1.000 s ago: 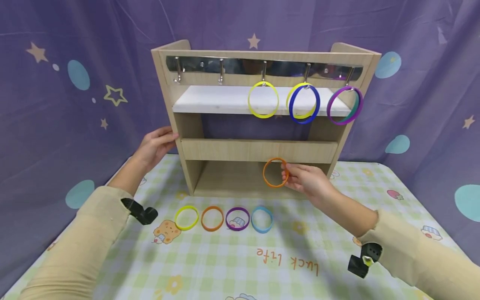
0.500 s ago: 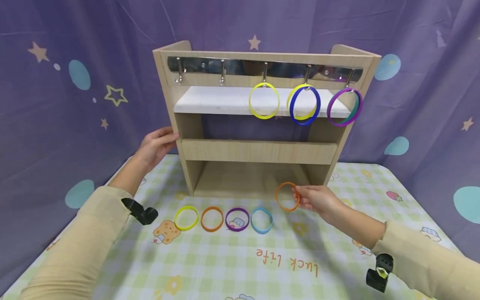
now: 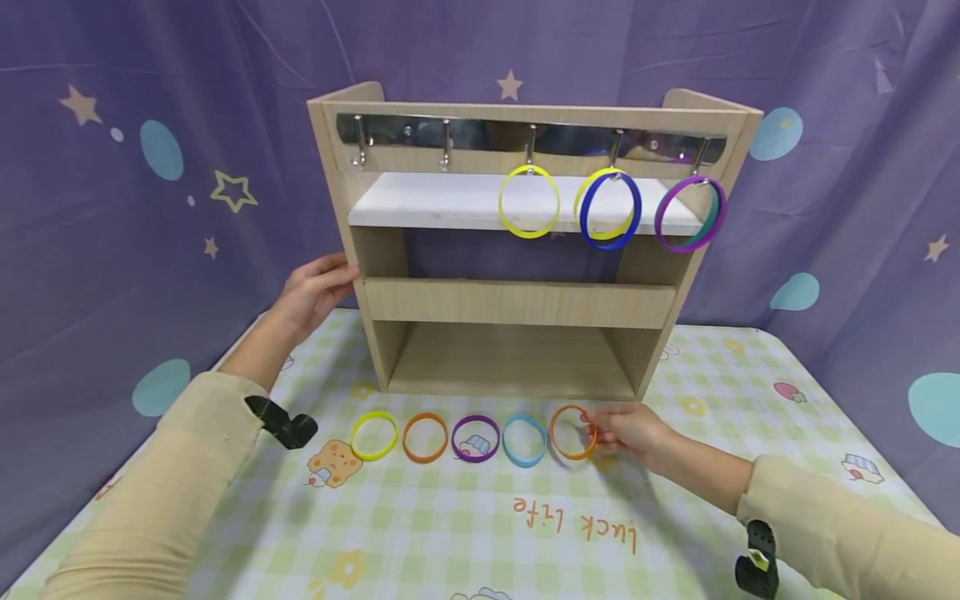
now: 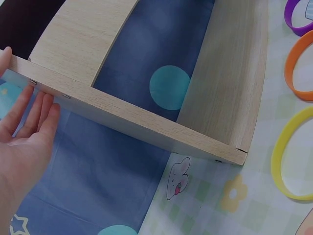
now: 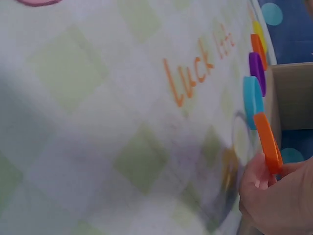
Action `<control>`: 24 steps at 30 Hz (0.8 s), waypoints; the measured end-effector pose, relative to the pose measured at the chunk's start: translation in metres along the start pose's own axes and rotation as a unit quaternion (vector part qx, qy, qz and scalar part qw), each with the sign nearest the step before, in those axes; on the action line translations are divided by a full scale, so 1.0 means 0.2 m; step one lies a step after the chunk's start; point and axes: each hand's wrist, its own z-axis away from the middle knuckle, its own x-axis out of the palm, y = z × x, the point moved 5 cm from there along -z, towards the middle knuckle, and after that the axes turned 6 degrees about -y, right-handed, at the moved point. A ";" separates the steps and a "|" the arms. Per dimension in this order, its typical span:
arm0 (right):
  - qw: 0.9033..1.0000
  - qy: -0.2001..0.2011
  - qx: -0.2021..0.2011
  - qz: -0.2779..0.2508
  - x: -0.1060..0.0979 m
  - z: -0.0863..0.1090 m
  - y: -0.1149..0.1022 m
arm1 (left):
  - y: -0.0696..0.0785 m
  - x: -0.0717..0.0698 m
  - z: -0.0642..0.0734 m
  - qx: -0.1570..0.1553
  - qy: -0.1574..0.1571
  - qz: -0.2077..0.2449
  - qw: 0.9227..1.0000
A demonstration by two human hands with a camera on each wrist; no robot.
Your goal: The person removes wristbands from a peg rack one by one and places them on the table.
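My right hand [image 3: 630, 433] pinches an orange silicone wristband [image 3: 554, 433] by its right side, between thumb and fingers. In the right wrist view this wristband [image 5: 265, 139] is tilted over the cloth, its round shadow beside it. To its left lie a light blue wristband [image 3: 507, 454], a purple one [image 3: 454, 446], another orange one [image 3: 407, 450] and a yellow one [image 3: 353, 442], in a row. My left hand [image 3: 311, 292] rests its fingers against the outer left side of a wooden shelf [image 3: 517, 302]. The left wrist view shows those fingers [image 4: 32, 115] extended along the side panel.
A metal hook rail [image 3: 480, 133] runs across the shelf's top. A yellow wristband [image 3: 502, 215], a blue one [image 3: 636, 215] over another yellow one, and a purple one [image 3: 720, 215] over a teal one hang there. The checked tablecloth [image 3: 420, 533] stretches in front; a purple curtain [image 3: 187, 67] stands behind.
My right hand has come down from in front of the lower shelf opening, carrying the orange wristband to just right of the light blue one. My left hand has stayed against the shelf.
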 end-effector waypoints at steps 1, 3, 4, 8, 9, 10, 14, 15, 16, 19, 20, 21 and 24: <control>1.000 0.000 0.002 0.005 0.00 0.00 0.01 | 0.00 0.00 0.00 -0.001 0.000 -0.003 1.000; 1.000 0.005 0.006 0.008 0.00 0.00 0.03 | 0.00 0.00 0.00 -0.003 0.002 -0.007 1.000; 1.000 0.009 0.007 0.010 0.00 0.00 0.03 | 0.00 0.00 0.00 -0.004 0.002 -0.007 1.000; 0.999 0.027 0.003 0.040 -0.01 0.01 0.02 | -0.01 0.00 -0.01 -0.005 0.003 -0.006 1.000; 0.998 0.034 0.003 0.053 -0.01 0.02 0.02 | -0.01 0.00 -0.01 -0.005 0.003 -0.006 1.000; 0.997 0.039 0.002 0.068 -0.02 0.02 0.00 | -0.01 0.00 -0.01 -0.004 0.002 -0.006 1.000; 0.992 0.049 -0.007 0.118 -0.03 0.04 -0.04 | -0.01 0.00 -0.01 -0.003 0.002 -0.008 1.000; 0.992 0.048 -0.010 0.119 -0.04 0.04 -0.05 | -0.01 0.00 -0.01 -0.003 0.001 -0.011 1.000; 0.992 0.046 -0.013 0.121 -0.04 0.04 -0.06 | -0.01 0.00 -0.01 -0.003 0.001 -0.011 1.000; 0.991 0.042 -0.012 0.124 -0.04 0.04 -0.09 | -0.01 0.00 -0.01 -0.001 0.000 -0.010 1.000; 0.991 0.039 -0.012 0.126 -0.03 0.04 -0.10 | -0.01 0.00 -0.01 0.000 -0.001 -0.009 1.000; 0.991 0.037 -0.011 0.130 -0.03 0.04 -0.11 | -0.01 0.00 0.00 0.002 -0.002 -0.007 1.000; 0.989 0.026 -0.017 0.143 -0.02 0.04 -0.16 | -0.01 0.00 0.00 0.009 -0.003 0.001 1.000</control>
